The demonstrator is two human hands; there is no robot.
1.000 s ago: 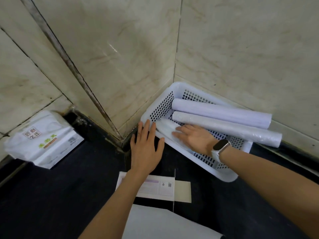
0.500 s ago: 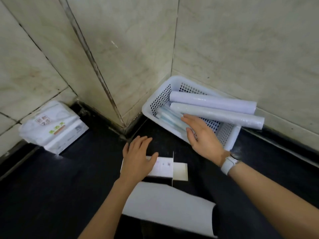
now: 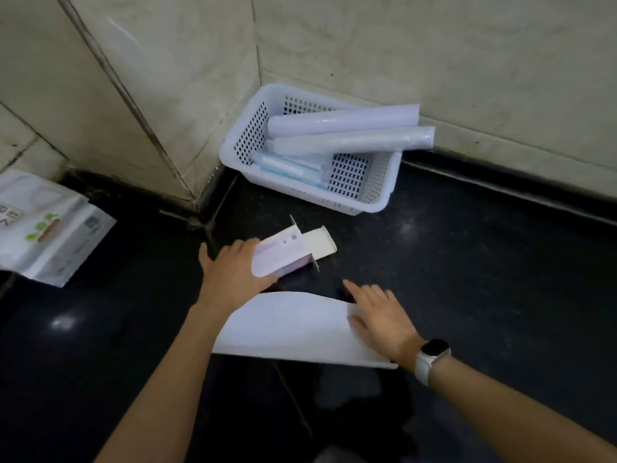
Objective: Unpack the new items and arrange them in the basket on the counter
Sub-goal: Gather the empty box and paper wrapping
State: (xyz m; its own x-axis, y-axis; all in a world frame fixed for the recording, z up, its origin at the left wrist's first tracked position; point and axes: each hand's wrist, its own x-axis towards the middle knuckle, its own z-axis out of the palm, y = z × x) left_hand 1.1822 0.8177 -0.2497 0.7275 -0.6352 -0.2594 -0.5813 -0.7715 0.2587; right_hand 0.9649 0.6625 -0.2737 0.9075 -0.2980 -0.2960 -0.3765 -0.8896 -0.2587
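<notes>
head view: left hand [image 3: 233,275] grips opened box [image 3: 287,252]; right hand [image 3: 380,315] flat, basket [image 3: 377,195] beyond.

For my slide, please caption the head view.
Left hand grips opened carton; right hand presses white sheet; basket holds rolls.

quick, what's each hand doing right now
Left hand: gripping the small opened box at its near end.
Right hand: open, fingers spread, resting flat on the white sheet, holding nothing.
</notes>
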